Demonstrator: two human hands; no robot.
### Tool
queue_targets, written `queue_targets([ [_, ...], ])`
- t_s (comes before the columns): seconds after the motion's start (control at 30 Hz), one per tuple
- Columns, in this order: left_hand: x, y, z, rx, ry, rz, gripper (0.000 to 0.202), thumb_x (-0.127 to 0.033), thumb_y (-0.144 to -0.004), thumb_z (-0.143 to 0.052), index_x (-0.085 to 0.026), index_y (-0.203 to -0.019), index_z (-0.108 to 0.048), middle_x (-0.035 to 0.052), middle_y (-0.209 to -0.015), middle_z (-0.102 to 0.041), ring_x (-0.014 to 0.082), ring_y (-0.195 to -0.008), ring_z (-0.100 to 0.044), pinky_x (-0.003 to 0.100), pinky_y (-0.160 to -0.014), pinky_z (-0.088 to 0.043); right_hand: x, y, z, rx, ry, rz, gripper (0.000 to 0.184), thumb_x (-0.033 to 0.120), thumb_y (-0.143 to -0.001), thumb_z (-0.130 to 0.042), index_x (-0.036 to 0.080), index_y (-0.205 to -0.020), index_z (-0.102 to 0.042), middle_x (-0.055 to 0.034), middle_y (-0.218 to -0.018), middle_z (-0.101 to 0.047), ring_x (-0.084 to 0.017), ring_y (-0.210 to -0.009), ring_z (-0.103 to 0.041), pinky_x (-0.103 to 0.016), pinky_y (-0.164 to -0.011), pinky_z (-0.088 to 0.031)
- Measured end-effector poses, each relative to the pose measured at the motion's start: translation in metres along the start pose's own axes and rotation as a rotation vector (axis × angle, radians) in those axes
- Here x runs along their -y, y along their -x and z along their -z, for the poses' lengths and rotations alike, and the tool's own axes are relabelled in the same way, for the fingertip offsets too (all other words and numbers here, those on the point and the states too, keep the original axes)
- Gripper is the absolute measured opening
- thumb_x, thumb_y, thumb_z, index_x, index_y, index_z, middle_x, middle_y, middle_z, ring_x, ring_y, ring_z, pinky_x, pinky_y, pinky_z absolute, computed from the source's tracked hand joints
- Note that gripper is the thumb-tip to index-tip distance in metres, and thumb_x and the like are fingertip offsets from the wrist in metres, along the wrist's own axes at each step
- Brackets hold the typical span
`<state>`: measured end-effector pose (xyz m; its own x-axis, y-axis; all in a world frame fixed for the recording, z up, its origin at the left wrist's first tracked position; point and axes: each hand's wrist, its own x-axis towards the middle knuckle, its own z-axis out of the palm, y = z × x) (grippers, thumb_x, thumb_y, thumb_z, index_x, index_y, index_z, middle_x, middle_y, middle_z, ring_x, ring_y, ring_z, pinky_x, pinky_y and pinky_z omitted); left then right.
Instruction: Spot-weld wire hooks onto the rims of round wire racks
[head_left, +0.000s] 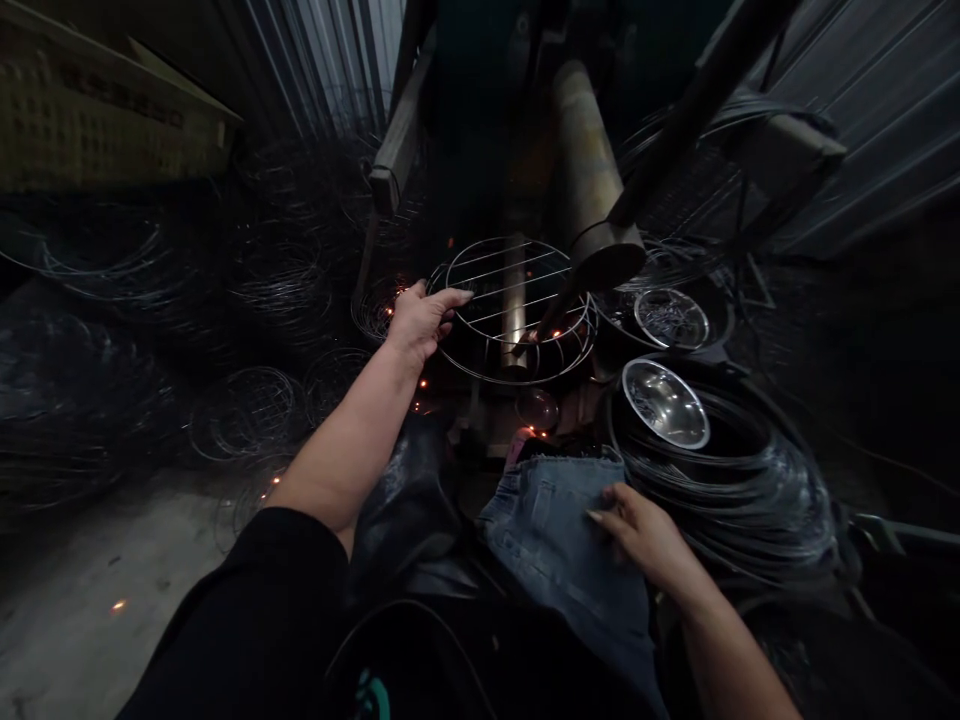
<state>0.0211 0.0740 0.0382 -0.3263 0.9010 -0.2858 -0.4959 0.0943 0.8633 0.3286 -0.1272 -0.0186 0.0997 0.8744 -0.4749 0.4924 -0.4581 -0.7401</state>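
My left hand (421, 320) grips the left rim of a round wire rack (526, 272), with its thumb laid along the rim. Parallel thin rods cross the rack's ring, and a second ring sits below. The rack surrounds an upright metal rod (514, 310) of the machine, close to the blunt end of a thick metal cylinder (596, 190). My right hand (645, 530) hovers by the denim cloth (559, 520) over my leg. Its fingers are loosely curled with the tips apart, and nothing shows between them. Orange sparks glow near the rack and my left forearm.
At right, a shiny metal bowl (666, 403) rests on a coil of wire (765, 500); another bowl (671, 318) holding small pieces stands behind it. Wire rings (255, 410) are heaped at left. A dark slanted bar (697, 110) crosses the upper right.
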Motion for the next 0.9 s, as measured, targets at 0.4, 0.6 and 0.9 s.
queue_targets([
  [0.4, 0.005, 0.061, 0.011, -0.063, 0.032, -0.076, 0.041, -0.021, -0.048, -0.078, -0.019, -0.075, -0.048, -0.0046, -0.070, -0.055, 0.0068, -0.059, -0.052, 0.016, -0.048, -0.037, 0.010, 0.002, 0.000, 0.256, -0.130, 0.057, 0.024, 0.039, -0.061, -0.074, 0.017, -0.071, -0.071, -0.0054, -0.064, -0.069, -0.022, -0.060, -0.064, -0.032, -0.058, -0.049],
  [0.6, 0.017, 0.073, 0.004, -0.023, 0.069, -0.043, 0.040, -0.020, -0.051, -0.077, -0.019, -0.078, -0.047, -0.0045, -0.076, -0.055, 0.0060, -0.064, -0.052, 0.015, -0.049, -0.036, 0.002, 0.008, 0.000, 0.060, 0.613, 0.212, 0.021, 0.014, -0.070, -0.055, 0.022, -0.071, -0.075, -0.0090, -0.074, -0.074, -0.027, -0.074, -0.069, -0.034, -0.069, -0.051],
  [0.9, 0.030, 0.071, -0.003, -0.023, 0.103, -0.040, 0.045, -0.021, -0.049, -0.078, -0.019, -0.079, -0.045, -0.0052, -0.078, -0.052, 0.0046, -0.063, -0.052, 0.014, -0.049, -0.036, 0.097, -0.018, -0.028, -0.285, -0.289, 0.524, 0.023, 0.036, -0.076, -0.069, 0.019, -0.090, -0.074, -0.0038, -0.071, -0.071, -0.016, -0.051, -0.061, -0.029, -0.049, -0.050],
])
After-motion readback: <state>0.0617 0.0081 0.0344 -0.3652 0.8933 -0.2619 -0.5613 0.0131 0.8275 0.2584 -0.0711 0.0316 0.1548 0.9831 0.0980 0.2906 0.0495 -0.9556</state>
